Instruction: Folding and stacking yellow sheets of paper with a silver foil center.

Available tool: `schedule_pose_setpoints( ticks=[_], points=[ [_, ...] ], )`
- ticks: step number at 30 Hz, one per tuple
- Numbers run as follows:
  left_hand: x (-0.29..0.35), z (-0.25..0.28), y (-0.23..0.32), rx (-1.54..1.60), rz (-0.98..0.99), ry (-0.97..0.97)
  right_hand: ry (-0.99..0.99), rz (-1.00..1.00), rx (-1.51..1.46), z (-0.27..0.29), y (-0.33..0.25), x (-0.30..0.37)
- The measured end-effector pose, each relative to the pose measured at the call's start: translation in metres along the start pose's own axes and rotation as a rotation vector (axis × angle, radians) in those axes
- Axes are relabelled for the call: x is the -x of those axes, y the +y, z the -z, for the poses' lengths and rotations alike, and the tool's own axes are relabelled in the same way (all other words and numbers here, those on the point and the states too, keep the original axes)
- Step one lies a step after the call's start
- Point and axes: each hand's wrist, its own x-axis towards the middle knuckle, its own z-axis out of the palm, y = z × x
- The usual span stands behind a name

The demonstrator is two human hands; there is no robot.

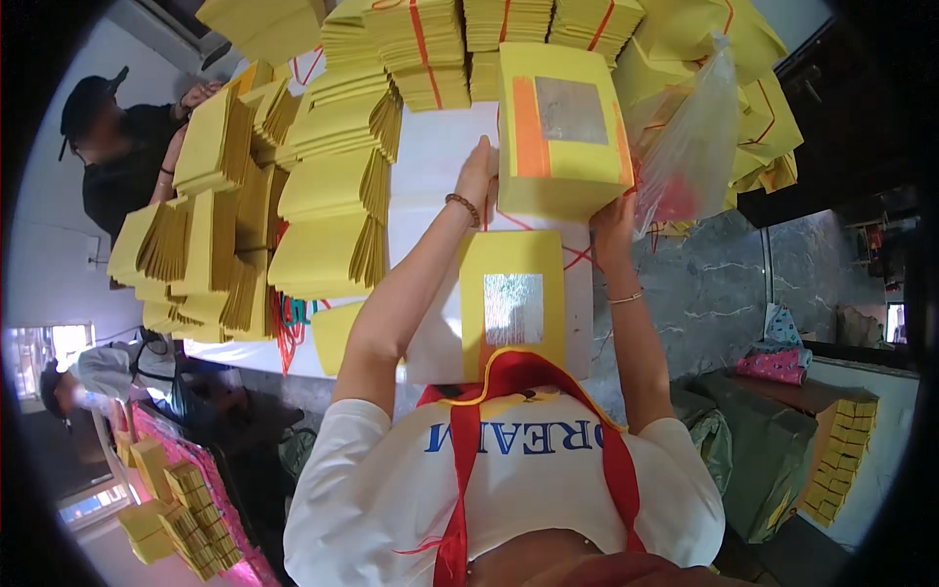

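I am holding a thick stack of yellow paper sheets [562,132], topped with an orange stripe and a silver foil square, out over the white table [430,166], my left hand [476,171] pressing flat against its left edge and my right hand [614,223] gripping its lower right corner. A second yellow sheet with a foil square [512,298] is lying nearer to me, just below the stack. Fanned yellow bundles [328,210] are crowding the table's left, tied bundles [421,44] the far edge, and a clear plastic bag [690,147] is sitting just right of the stack.
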Motion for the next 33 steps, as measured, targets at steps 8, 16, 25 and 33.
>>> schedule_pose_setpoints(
  ticks=[8,16,25,33],
  points=[
    [0.136,0.076,-0.070,-0.278,-0.248,0.305,0.276,-0.070,0.442,-0.004,0.002,0.109],
    [0.199,0.075,-0.146,-0.222,-0.194,0.242,0.046,-0.299,0.541,-0.016,0.019,0.172],
    [0.185,0.086,-0.155,-0.209,-0.246,0.165,0.038,-0.303,0.579,-0.019,0.026,0.164],
    [0.188,0.090,-0.139,-0.418,-0.313,0.227,0.037,-0.267,0.579,-0.017,0.035,0.156]
  ],
)
